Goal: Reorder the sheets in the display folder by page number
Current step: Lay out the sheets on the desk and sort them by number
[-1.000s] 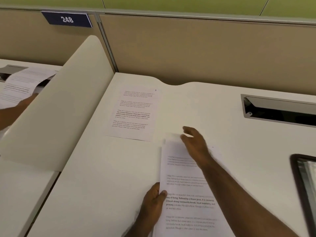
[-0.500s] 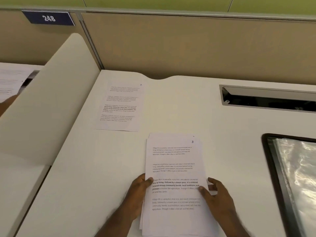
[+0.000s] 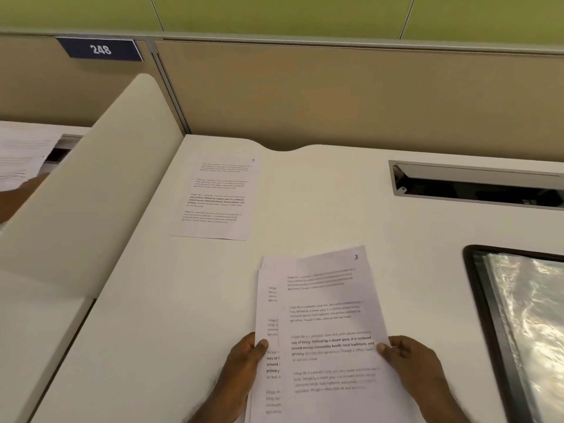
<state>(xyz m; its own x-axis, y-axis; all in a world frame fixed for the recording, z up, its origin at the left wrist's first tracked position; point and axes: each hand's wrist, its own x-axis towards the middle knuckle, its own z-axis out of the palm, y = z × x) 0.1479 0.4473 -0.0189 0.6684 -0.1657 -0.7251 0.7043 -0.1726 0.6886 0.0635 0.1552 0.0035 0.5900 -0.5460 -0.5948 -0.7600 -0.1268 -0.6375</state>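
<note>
From the head view, the left hand pinches the left edge of a stack of printed sheets near the front of the white tabletop, thumb on top. The right hand grips the right edge of the top sheet, marked 3, which sits skewed to the right over the stack. A single sheet, marked 2, lies flat farther back and to the left, apart from the stack. The display folder lies open at the right edge, its clear sleeves glinting. A cable slot is set into the tabletop behind it.
</note>
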